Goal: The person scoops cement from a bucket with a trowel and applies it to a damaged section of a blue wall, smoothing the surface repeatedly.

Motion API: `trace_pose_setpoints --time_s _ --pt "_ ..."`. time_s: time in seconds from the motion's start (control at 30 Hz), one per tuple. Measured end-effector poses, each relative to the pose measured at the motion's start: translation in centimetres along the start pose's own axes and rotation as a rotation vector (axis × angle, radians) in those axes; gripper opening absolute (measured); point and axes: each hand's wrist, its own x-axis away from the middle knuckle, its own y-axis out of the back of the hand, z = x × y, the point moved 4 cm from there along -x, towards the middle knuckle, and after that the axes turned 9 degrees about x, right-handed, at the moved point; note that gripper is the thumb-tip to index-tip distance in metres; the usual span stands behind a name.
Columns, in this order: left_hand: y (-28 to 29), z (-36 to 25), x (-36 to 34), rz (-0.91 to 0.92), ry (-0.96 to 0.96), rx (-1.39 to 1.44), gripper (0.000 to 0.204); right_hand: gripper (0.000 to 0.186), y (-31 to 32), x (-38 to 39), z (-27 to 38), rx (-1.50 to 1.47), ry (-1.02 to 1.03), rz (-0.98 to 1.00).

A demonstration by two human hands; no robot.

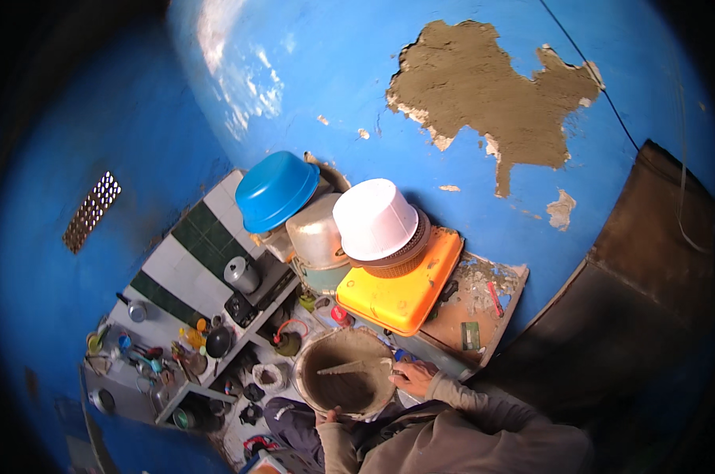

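Note:
A round bucket (302, 359) with a mud-smeared rim and inside is in front of my body. My left hand (330, 415) grips the near rim, its fingers closed on the edge. At the right side of the rim, my right hand (412, 378) is closed over the edge, knuckles up. Inside the bucket, a pale straight strip (349, 367) lies across the upper part; its kind I cannot make out. The bucket's bottom looks brown and shaded.
Ahead, an orange plastic lid or tray (397, 296) bears a white basin (375, 220). Left of it sit a blue basin (274, 189) and a large metal pot (314, 229). A cluttered kitchen counter (255, 320) stands left. Fresh brown plaster (484, 87) patches the blue wall.

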Motion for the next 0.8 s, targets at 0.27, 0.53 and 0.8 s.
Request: trace_pose_setpoints --time_s 0.27,0.53,0.8 --pt "-3.8 -2.7 0.8 -0.073 -0.079 -0.143 0.044 0.026 0.8 -1.1 -1.6 0.053 0.039 -0.058" --pt "-5.2 -3.8 -0.6 -0.112 -0.055 -0.102 0.037 0.031 4.5 -2.5 0.5 0.174 0.031 -0.137" --pt "-6.3 -5.7 0.1 -0.063 -0.149 -0.165 0.041 0.022 5.7 -6.1 5.2 0.504 0.233 -0.056"
